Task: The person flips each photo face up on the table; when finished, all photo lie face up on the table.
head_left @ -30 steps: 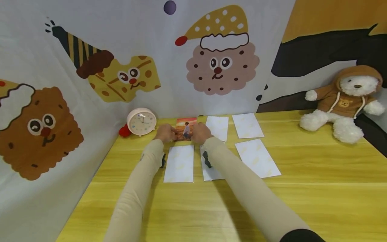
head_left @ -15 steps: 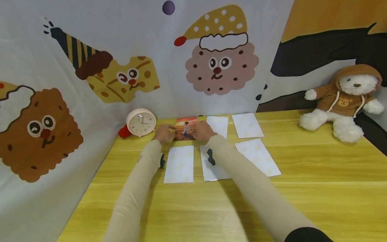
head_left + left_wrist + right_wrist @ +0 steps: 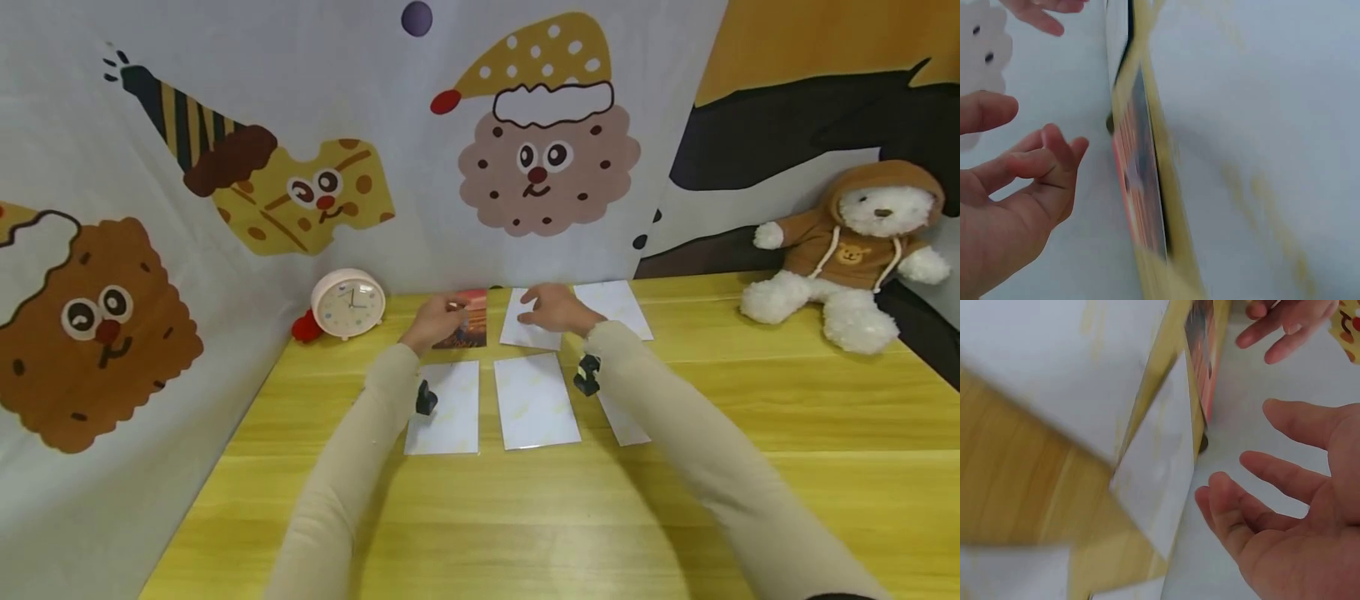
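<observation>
The picture card [image 3: 474,332] lies flat on the bench [image 3: 480,525], its upper left partly covered by the left hand [image 3: 435,321] in the head view. The left hand hangs just above the picture card, apart from it; its grip is wide, thumb well off the loosely bent fingers. The right hand [image 3: 558,308] hovers over the back white card [image 3: 525,337] just right of the picture card, its grip also wide, fingers spread and relaxed.

Farther right of the picture card lies the corner white card [image 3: 617,304]. In front of the picture card is the near white card [image 3: 457,408]; to its front right are the middle white card [image 3: 534,404] and the outer white card [image 3: 624,417], the latter partly hidden by the right sleeve [image 3: 675,417]. Left of the picture card stands a round clock [image 3: 348,306]; a teddy bear [image 3: 851,250] sits well to its right.
</observation>
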Tool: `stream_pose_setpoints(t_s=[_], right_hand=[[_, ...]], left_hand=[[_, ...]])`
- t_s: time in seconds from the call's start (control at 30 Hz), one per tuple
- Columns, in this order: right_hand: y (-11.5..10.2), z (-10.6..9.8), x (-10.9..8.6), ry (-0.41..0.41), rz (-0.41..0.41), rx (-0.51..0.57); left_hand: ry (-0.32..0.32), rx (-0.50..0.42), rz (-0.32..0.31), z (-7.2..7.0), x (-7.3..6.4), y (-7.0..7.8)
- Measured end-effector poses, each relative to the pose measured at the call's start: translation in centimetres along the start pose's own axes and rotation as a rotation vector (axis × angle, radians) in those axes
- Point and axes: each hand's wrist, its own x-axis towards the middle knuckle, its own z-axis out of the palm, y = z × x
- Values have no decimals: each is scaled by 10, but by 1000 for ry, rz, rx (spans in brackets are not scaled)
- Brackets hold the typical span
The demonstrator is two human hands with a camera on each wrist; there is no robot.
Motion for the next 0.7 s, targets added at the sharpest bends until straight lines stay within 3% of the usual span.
stream_pose_setpoints(t_s=[0.33, 0.7], right_hand=[[31, -12, -27, -28, 65, 77], [40, -5, -39, -11, 100, 216]], left_hand=[[-196, -43, 73, 33, -2, 13], [-212, 24, 36, 40, 2, 16]])
